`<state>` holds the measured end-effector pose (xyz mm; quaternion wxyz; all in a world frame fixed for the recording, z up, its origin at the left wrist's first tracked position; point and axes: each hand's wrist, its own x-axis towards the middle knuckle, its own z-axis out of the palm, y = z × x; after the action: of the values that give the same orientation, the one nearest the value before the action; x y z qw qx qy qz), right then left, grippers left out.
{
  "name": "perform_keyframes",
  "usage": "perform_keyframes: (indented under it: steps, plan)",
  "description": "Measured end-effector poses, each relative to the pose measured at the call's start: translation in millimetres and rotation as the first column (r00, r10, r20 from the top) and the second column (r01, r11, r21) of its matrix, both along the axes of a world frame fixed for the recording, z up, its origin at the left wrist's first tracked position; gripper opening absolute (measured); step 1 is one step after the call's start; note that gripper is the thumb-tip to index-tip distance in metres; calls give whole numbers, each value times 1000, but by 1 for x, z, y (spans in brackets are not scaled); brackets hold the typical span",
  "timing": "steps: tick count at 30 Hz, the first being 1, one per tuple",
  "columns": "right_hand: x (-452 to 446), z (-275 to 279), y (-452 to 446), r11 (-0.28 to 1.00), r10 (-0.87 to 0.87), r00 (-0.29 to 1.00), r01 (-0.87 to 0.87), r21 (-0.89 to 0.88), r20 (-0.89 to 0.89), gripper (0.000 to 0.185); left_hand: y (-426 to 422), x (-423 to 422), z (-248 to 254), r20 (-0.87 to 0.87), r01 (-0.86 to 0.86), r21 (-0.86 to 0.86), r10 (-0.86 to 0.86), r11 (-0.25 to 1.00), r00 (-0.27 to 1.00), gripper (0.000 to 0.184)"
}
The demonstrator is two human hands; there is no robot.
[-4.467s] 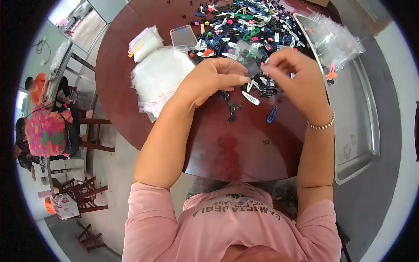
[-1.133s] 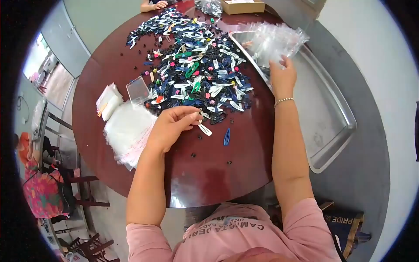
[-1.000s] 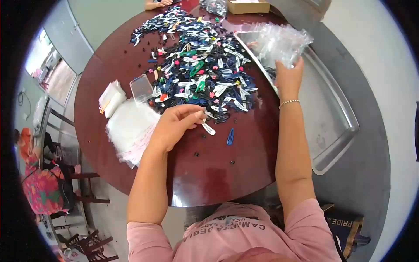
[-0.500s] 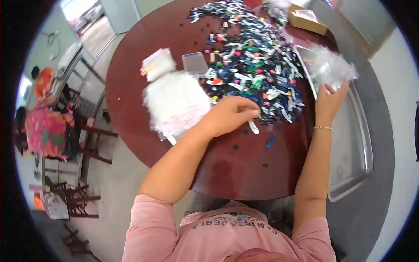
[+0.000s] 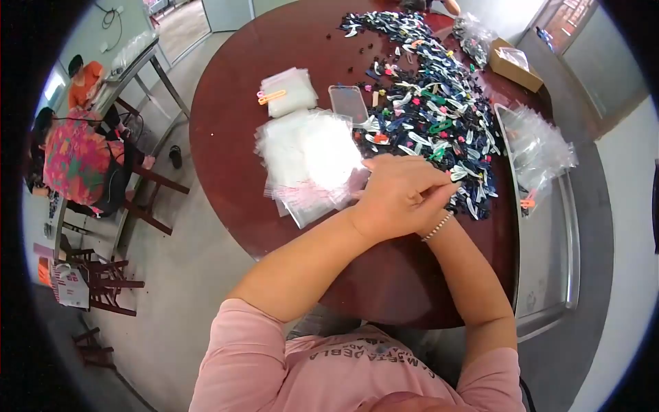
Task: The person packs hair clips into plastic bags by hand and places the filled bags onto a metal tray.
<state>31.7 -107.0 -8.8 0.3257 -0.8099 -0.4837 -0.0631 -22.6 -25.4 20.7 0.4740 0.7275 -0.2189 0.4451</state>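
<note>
At the near edge of a big heap of hair clips (image 5: 439, 127), my left hand (image 5: 401, 196) is bent with thumb and fingers drawn together. It crosses over my right hand (image 5: 434, 221), whose fingers are mostly hidden behind it. What either hand holds, if anything, does not show. The clips are mostly dark and white, with some green, pink and orange ones. Left of my left hand lies a stack of clear plastic bags (image 5: 302, 154) with pink print along the near edge. Another bundle of bags (image 5: 292, 96) with an orange clip lies behind it.
A clear plastic lid or shallow box (image 5: 349, 104) lies by the heap. To the right, a metal tray (image 5: 549, 254) bears filled-looking clear bags (image 5: 539, 147). A cardboard box (image 5: 515, 67) stands at the far right of the round table (image 5: 226, 123). Other people (image 5: 82, 151) sit at left.
My right hand has left the bags on the tray and come left to meet my left hand. My left hand has moved slightly right. The view has shifted; an orange clip now shows on the tray bags.
</note>
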Motion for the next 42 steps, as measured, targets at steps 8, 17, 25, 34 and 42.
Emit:
perform_keyframes:
  steps: [8,17,25,34,42]
  plan:
    - [-5,0,32,992,-28,975,55,-117,222,32,1,5,-11,-52,-89,-9,88,996,995,8]
    - [-13,-12,8,999,36,987,-30,-37,160,30,8,3,-3,-138,-69,-10,67,998,988,7]
    - [-6,-13,14,992,64,992,-75,100,106,28,6,9,-10,-138,-36,16,38,999,990,6]
    - [9,-13,-11,967,50,990,-15,255,-131,24,15,13,-13,-319,-76,-55,55,996,946,12]
    - [38,1,-34,843,-55,971,170,511,-232,14,20,12,-5,-395,-180,41,182,983,901,28]
